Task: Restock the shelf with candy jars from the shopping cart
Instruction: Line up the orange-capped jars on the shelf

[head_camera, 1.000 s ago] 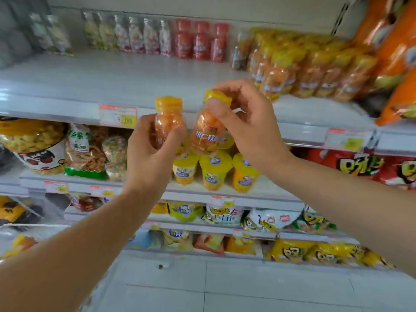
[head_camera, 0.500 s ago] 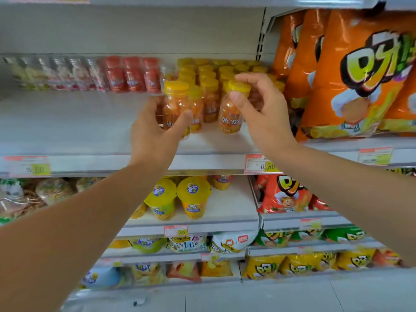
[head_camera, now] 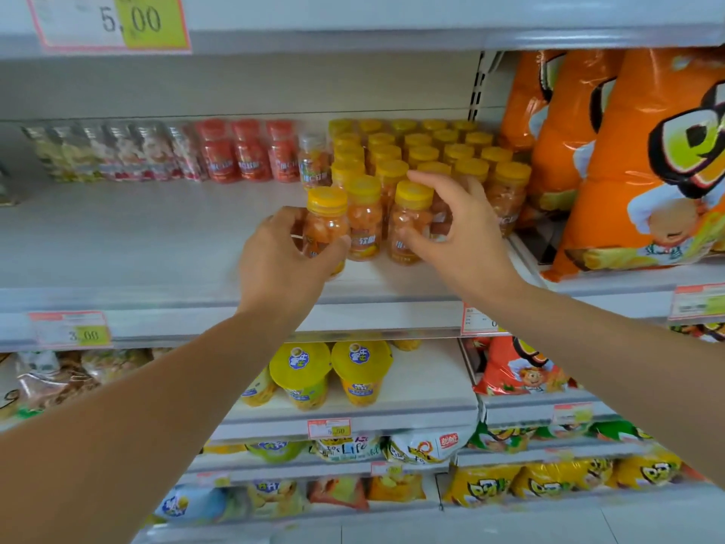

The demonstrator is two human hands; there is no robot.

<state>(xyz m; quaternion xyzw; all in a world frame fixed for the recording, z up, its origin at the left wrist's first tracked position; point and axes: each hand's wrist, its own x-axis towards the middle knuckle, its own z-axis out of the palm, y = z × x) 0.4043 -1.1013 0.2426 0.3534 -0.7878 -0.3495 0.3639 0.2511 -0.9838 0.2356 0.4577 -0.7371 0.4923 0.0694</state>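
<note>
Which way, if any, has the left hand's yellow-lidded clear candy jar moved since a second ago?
Yes: the candy jar rose from the front edge of the white shelf inward, next to the stocked jars.

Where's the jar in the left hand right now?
The candy jar is mid-picture in the head view, gripped by the left hand at the front of the shelf, leftmost of three front jars; the right hand holds the rightmost jar.

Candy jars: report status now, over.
Jars: left jar held in left grip, right jar in right grip. Both upright at shelf front, flanking a stocked jar. Nothing blocking.
</note>
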